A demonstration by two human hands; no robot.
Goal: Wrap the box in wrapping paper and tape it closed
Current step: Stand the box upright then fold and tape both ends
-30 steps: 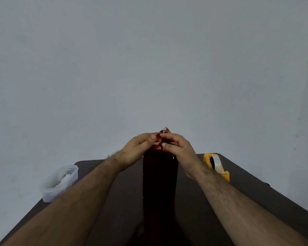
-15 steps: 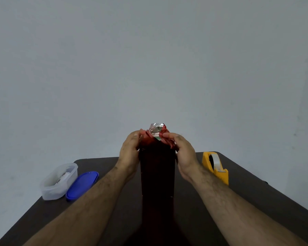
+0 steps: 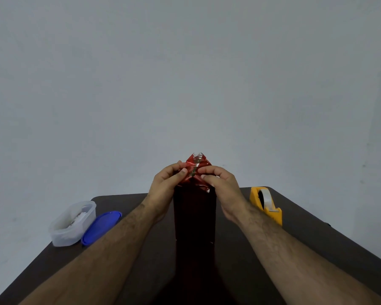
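A tall box (image 3: pixel 194 216) wrapped in dark red paper stands upright in the middle of the dark table (image 3: pixel 273 260). Its top end shows crumpled shiny red wrapping paper (image 3: pixel 195 164) with silver edges sticking up. My left hand (image 3: pixel 165 188) pinches the paper flap from the left at the box top. My right hand (image 3: pixel 222 190) pinches it from the right. Both hands' fingertips meet at the folded paper. A yellow tape dispenser (image 3: pixel 266 203) with clear tape stands to the right of the box.
A clear plastic tub (image 3: pixel 72 223) with small white items sits at the table's left edge. Its blue lid (image 3: pixel 101 226) lies beside it. A plain grey wall rises behind the table.
My hands moved from the box's sides back onto the top paper, pinching the flaps together. The paper peak now stands up more pointed.
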